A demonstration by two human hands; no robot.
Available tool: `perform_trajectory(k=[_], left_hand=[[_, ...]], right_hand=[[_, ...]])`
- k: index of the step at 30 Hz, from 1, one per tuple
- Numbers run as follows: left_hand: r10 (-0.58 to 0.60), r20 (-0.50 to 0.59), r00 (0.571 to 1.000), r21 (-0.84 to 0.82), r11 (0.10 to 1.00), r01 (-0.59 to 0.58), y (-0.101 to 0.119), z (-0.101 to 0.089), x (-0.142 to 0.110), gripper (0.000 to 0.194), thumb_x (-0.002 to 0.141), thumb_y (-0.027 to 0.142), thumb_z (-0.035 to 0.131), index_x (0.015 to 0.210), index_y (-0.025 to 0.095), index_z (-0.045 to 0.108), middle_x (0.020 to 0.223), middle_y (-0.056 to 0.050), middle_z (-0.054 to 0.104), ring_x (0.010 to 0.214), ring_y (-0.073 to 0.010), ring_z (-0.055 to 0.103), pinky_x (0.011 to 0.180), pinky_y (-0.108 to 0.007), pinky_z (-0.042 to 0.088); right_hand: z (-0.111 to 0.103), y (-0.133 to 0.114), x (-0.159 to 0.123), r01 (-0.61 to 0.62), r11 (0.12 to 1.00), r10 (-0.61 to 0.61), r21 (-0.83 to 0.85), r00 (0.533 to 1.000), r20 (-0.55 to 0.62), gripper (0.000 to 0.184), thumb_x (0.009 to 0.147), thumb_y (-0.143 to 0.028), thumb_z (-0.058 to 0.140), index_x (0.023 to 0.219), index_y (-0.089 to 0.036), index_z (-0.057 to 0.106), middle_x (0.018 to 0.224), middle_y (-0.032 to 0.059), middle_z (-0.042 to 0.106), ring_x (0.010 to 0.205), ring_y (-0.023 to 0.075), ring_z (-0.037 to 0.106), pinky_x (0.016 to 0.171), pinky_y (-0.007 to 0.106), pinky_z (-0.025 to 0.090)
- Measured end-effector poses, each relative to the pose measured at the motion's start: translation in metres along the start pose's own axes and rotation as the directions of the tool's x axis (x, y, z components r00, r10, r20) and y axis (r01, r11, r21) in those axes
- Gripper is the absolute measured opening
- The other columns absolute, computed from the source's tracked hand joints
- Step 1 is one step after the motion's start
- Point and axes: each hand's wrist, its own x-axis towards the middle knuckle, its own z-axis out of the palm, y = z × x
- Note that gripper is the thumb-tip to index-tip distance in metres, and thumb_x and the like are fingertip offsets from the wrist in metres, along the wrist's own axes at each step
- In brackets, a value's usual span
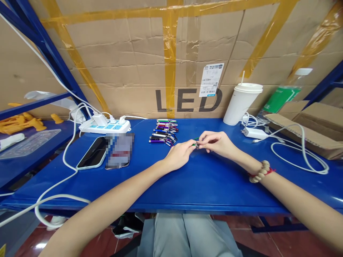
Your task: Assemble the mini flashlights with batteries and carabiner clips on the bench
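Observation:
Above the blue table, my left hand and my right hand meet at their fingertips. Between them is a mini flashlight with a round silver end and green parts, mostly covered by the fingers. The left fingers are closed around its green body, and the right thumb and fingers pinch it from the other side. Just to the left lies a row of several mini flashlights in purple, black, silver, blue, red and green, each with a carabiner clip.
Two phones and a white power strip occupy the left side. On the right stand a white paper cup, a bottle, a charger with looped cable, and an open cardboard box. A large carton walls off the back.

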Motion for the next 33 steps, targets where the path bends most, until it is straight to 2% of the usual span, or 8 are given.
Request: perform_trajectory(k=[5, 12, 18, 24, 29, 33], left_hand=[[0.009, 0.065, 0.998, 0.021, 1.0, -0.011, 0.001, -0.003, -0.002, 0.025, 0.091, 0.027, 0.032, 0.104, 0.023, 0.053, 0.076, 0.002, 0.062, 0.068, -0.014, 0.058, 0.062, -0.023, 0.042], [0.006, 0.099, 0.995, 0.051, 0.999, -0.011, 0.004, -0.004, -0.003, 0.018, 0.089, 0.022, 0.035, 0.1, 0.021, 0.05, 0.077, 0.001, 0.062, 0.07, -0.0149, 0.06, 0.065, -0.024, 0.044], [0.031, 0.024, 0.999, -0.012, 0.999, -0.031, -0.001, 0.0, -0.003, 0.008, 0.089, 0.025, 0.039, 0.092, 0.021, 0.045, 0.08, 0.001, 0.064, 0.07, -0.0152, 0.062, 0.06, -0.023, 0.043], [0.083, -0.053, 0.995, 0.041, 0.996, -0.08, -0.004, 0.003, -0.004, 0.001, 0.088, 0.023, 0.043, 0.088, 0.022, 0.044, 0.093, 0.0, 0.065, 0.082, -0.0167, 0.063, 0.066, -0.024, 0.045], [0.068, -0.134, 0.989, 0.026, 0.998, -0.065, -0.003, 0.005, -0.003, 0.004, 0.088, 0.025, 0.043, 0.087, 0.022, 0.045, 0.092, 0.0, 0.065, 0.08, -0.0167, 0.063, 0.065, -0.024, 0.045], [0.015, -0.159, 0.987, -0.007, 1.0, -0.017, 0.0, 0.005, -0.002, 0.01, 0.089, 0.025, 0.042, 0.097, 0.023, 0.047, 0.092, 0.0, 0.066, 0.08, -0.0161, 0.063, 0.067, -0.024, 0.045]], right_hand=[[0.0, -0.001, -0.002, 0.013, 0.998, -0.01, -0.069, 0.999, 0.04, 0.026, 0.064, -0.043, 0.071, 0.058, -0.017, 0.07, 0.069, 0.0029, 0.058, 0.048, 0.0073, 0.05, 0.04, 0.023, 0.045], [0.005, -0.003, -0.003, 0.047, 0.984, -0.047, -0.172, 0.999, 0.002, 0.033, 0.062, -0.045, 0.07, 0.049, -0.017, 0.062, 0.065, 0.0041, 0.059, 0.054, 0.0108, 0.052, 0.045, 0.023, 0.041], [0.009, -0.001, -0.003, 0.005, 0.982, -0.01, -0.188, 1.0, -0.027, 0.036, 0.062, -0.047, 0.07, 0.049, -0.016, 0.057, 0.063, 0.0033, 0.057, 0.051, 0.0102, 0.048, 0.045, 0.024, 0.037], [0.012, -0.003, -0.003, -0.102, 0.989, 0.098, -0.109, 0.994, -0.041, 0.04, 0.06, -0.048, 0.071, 0.047, -0.016, 0.051, 0.058, 0.0013, 0.055, 0.047, 0.0088, 0.047, 0.044, 0.023, 0.035], [0.014, -0.006, -0.001, -0.22, 0.975, 0.221, 0.024, 0.974, -0.052, 0.041, 0.053, -0.05, 0.074, 0.051, -0.014, 0.053, 0.06, -0.0006, 0.054, 0.039, 0.0052, 0.043, 0.039, 0.022, 0.033], [0.016, -0.007, -0.001, -0.29, 0.955, 0.293, 0.061, 0.954, -0.057, 0.042, 0.058, -0.053, 0.07, 0.057, -0.015, 0.054, 0.045, -0.0038, 0.048, 0.037, 0.0049, 0.04, 0.037, 0.019, 0.029]])
